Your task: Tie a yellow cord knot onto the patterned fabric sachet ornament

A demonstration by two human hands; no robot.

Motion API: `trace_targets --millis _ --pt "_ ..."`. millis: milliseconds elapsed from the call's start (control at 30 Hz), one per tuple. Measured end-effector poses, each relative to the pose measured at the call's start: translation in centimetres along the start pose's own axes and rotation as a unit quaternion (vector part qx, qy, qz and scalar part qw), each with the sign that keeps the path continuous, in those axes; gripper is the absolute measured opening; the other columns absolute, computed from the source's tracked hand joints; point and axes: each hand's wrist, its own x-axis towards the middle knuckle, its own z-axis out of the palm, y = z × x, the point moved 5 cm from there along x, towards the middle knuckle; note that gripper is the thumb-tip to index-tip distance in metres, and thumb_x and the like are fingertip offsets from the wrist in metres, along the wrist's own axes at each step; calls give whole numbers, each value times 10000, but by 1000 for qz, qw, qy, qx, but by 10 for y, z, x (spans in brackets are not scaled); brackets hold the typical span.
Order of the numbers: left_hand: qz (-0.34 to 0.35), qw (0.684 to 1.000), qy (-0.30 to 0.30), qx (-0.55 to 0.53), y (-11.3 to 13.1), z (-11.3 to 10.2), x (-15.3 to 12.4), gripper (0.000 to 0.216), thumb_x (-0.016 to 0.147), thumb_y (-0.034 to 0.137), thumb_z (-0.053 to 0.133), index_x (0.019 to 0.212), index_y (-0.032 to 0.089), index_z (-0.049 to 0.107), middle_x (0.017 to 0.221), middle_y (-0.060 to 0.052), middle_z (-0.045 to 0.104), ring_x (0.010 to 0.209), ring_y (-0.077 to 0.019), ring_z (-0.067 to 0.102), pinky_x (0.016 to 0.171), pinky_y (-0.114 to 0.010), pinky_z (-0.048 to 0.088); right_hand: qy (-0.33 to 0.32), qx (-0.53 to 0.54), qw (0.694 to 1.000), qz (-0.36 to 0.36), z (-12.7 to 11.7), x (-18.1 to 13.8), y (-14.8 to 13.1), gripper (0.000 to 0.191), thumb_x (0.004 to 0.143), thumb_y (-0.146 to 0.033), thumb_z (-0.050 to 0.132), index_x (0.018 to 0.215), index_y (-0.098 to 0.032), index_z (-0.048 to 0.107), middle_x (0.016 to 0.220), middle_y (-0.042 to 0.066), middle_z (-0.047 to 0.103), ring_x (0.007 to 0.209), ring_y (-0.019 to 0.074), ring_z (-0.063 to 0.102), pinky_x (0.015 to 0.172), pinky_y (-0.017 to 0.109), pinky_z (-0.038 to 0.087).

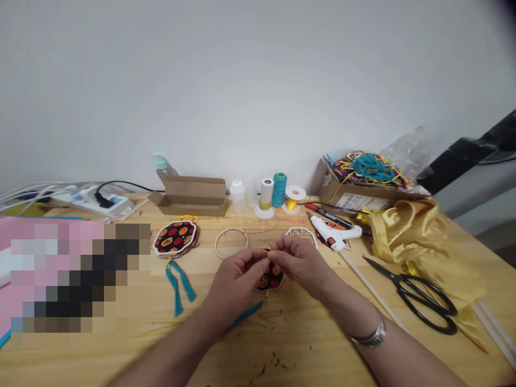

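My left hand (pixel 239 279) and my right hand (pixel 300 263) meet in the middle of the table, thumbs and fingers pinched close together. Between and below them is a black fabric pendant (pixel 270 280) with a red and green pattern, a pale rim and a teal tassel (pixel 248 314). A thin gold thread (pixel 266 243) curves behind the fingertips; what the fingers pinch is too small to make out. To the left lie similar pendants (pixel 175 239), stacked, with teal tassels (pixel 180 287). A wooden ring (pixel 231 243) lies just beyond my left hand, and a pale lattice frame (pixel 302 233) beyond my right.
Along the wall stand an open cardboard box (pixel 195 196), a white bottle (pixel 237 196), thread spools (pixel 279 190) and a carton (pixel 355 200) of tassels. At right lie a glue gun (pixel 336 234), black scissors (pixel 423 298) and gold cloth (pixel 407 231). Dark scraps dot the front.
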Motion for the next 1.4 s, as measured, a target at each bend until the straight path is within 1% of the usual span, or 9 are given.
trace_targets --millis 233,400,600,700,800,900,1000,1200,1400 --pt "-49 997 -7 -58 -4 -1 2 123 715 251 633 700 139 681 573 -2 604 442 -54 427 409 -168 266 -32 29 999 26 2 -3 -2 142 678 -231 595 616 -148 498 447 -65 493 345 20 355 333 148 226" --pt "-83 993 -17 -80 -7 -2 2 127 700 255 651 686 132 680 537 -2 581 407 -35 388 371 -169 166 -71 74 993 60 5 -5 0 166 689 -257 616 633 -144 507 458 -63 508 358 22 406 343 137 245" --pt "-86 991 -21 -104 -9 -1 2 110 699 232 649 701 127 681 559 -9 582 428 -38 402 375 -169 175 -75 76 992 59 4 -4 2 161 693 -258 620 651 -146 513 472 -61 514 366 29 414 352 143 262" --pt "-76 993 -10 -94 -7 -2 3 112 705 222 640 658 124 669 547 -5 571 419 -36 381 371 -173 172 -78 43 995 50 4 -5 -1 163 738 -284 569 662 -150 513 499 -52 514 379 40 422 367 159 287" --pt "-69 994 25 -79 -5 -6 3 118 697 227 649 629 131 657 501 20 536 379 -27 313 362 -181 154 -70 -83 994 -9 0 -5 -9 177 801 -262 480 688 -151 559 569 -18 567 467 70 484 448 194 356" --pt "-65 993 53 -89 -6 -10 4 111 685 246 663 668 137 668 471 39 505 362 -28 280 360 -189 137 -41 -255 961 -96 -7 -7 -17 187 812 -220 470 706 -164 613 666 10 620 617 111 529 565 236 380" --pt "-67 990 72 -99 -8 -12 4 121 668 253 681 683 134 671 452 46 498 350 -27 266 356 -189 129 -1 -357 926 -125 -13 -9 -18 214 824 -241 476 660 -170 594 638 7 600 614 122 505 558 247 346" --pt "-77 985 73 -134 -14 -12 7 137 679 254 680 738 131 661 619 -19 645 486 -74 516 414 -166 304 42 -442 886 -138 -2 -23 -22 252 879 -280 408 692 -190 552 631 2 594 569 121 493 525 249 301" --pt "-80 974 61 -202 -16 -9 6 114 682 207 683 752 128 641 629 -23 662 536 -100 591 513 -191 431 23 -509 826 -240 26 -39 -23 188 888 -219 394 780 -177 542 729 36 618 628 138 528 559 262 317"
